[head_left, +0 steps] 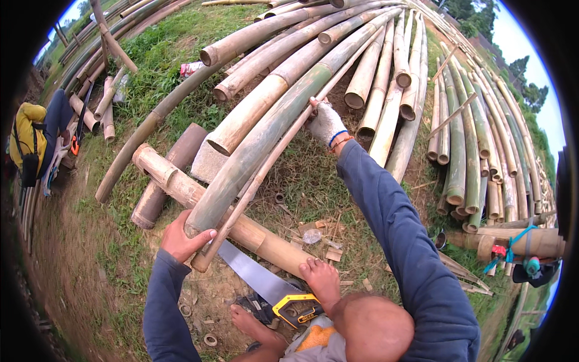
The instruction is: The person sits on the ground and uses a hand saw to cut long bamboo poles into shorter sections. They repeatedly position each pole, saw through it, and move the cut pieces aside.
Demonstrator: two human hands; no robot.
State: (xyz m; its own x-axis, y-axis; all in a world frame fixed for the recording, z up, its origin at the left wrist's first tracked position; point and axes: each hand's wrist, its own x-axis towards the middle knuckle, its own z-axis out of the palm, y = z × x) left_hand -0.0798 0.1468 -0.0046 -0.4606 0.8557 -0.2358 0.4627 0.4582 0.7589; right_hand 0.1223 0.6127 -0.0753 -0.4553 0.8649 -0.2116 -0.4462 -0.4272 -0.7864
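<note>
A thick green bamboo pole (268,142) slants toward me, its near end resting over a tan bamboo crosspiece (253,235). Along its right side lies a thin bamboo stick (268,168). My left hand (182,237), bare, is closed on the thick pole's near end, its thumb reaching to the stick. Farther up, my right hand (327,125), in a white knit glove, is closed round the thin stick beside the pole. A handsaw (256,276) with a yellow and black handle lies below the crosspiece, near my bare foot (321,280), which presses on the crosspiece.
Cut bamboo poles (280,78) fan out ahead, and another stack (476,145) lies at the right. A pale block (208,163) and a short dark bamboo length (181,158) sit by the crosspiece. Offcuts (333,253) litter the ground. A person in yellow (30,139) is at far left.
</note>
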